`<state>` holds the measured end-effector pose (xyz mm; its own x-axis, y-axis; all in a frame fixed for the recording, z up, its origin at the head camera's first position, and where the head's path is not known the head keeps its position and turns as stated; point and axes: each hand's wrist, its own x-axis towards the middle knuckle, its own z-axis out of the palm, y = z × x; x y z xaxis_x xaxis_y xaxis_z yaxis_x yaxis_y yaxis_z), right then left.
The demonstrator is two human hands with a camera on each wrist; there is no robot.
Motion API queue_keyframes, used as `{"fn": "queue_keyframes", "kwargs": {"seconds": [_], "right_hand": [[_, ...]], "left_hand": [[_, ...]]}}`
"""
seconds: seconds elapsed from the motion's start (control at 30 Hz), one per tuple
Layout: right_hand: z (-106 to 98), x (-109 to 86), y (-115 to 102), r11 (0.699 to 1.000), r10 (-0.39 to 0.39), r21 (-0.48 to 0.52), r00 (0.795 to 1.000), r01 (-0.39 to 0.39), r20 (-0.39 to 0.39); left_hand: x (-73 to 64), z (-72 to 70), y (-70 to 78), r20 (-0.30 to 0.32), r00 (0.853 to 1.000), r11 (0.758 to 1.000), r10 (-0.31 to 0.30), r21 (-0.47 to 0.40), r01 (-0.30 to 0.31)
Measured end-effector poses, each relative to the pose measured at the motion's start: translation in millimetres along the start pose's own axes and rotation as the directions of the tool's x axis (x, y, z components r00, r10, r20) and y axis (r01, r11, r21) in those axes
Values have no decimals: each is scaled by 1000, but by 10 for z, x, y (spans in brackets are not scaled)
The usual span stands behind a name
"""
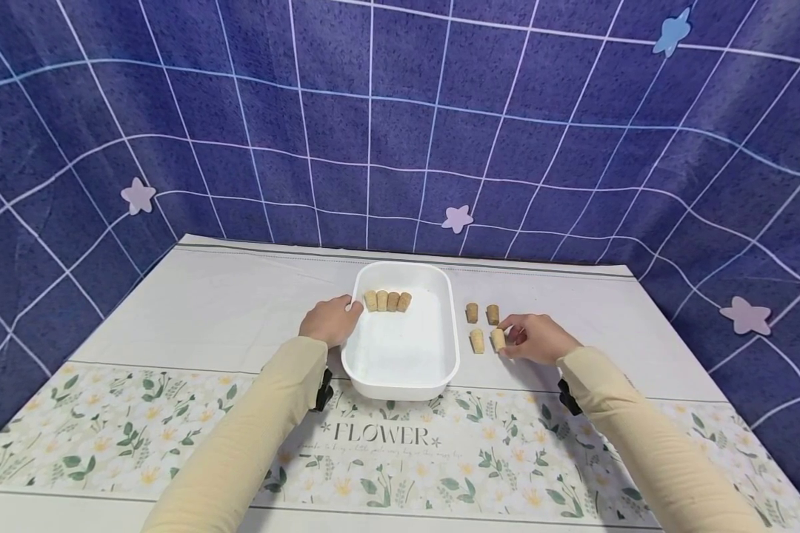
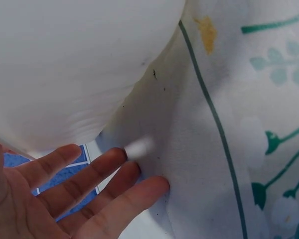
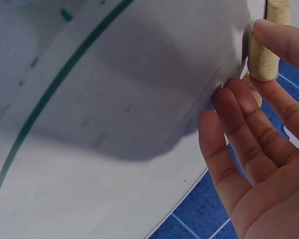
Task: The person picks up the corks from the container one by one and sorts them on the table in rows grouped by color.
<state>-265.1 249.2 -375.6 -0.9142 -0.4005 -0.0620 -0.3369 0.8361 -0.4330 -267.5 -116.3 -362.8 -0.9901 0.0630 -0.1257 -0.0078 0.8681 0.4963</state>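
Observation:
In the head view my left hand (image 1: 330, 321) holds the left rim of a white plastic basin (image 1: 400, 389), thumb over the edge. The left wrist view has its fingers (image 2: 107, 172) stretched out along the basin's outer wall (image 2: 70, 64). Thumb and index finger of my right hand (image 1: 538, 338) pinch a pale cork stopper (image 1: 498, 340) by its two ends. This cork (image 3: 264, 59) shows close up in the right wrist view, the other fingers spread below. Beside it stand another pale cork (image 1: 477, 341) and two browner corks (image 1: 472, 313) (image 1: 493, 314).
Several corks (image 1: 382, 300) sit in a row along the basin's upper left inside. A white cloth with a flower-print band (image 1: 387, 474) covers the table. Behind and at both sides hangs a blue gridded curtain (image 1: 400, 133) with stars.

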Motion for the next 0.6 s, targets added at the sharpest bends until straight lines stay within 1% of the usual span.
{"fn": "queue_keyframes", "kwargs": {"seconds": [0.23,0.6], "right_hand": [[12,-14,-63,999,26,-23,1000,-26,-7],[-10,-5,-58,999,9,-42,1000,-9,12]], "left_hand": [[0,1,-3,-3,1000,1000,2,3,-2],[-8,-4,7,-2,1000,1000,-9,-7,9]]}}
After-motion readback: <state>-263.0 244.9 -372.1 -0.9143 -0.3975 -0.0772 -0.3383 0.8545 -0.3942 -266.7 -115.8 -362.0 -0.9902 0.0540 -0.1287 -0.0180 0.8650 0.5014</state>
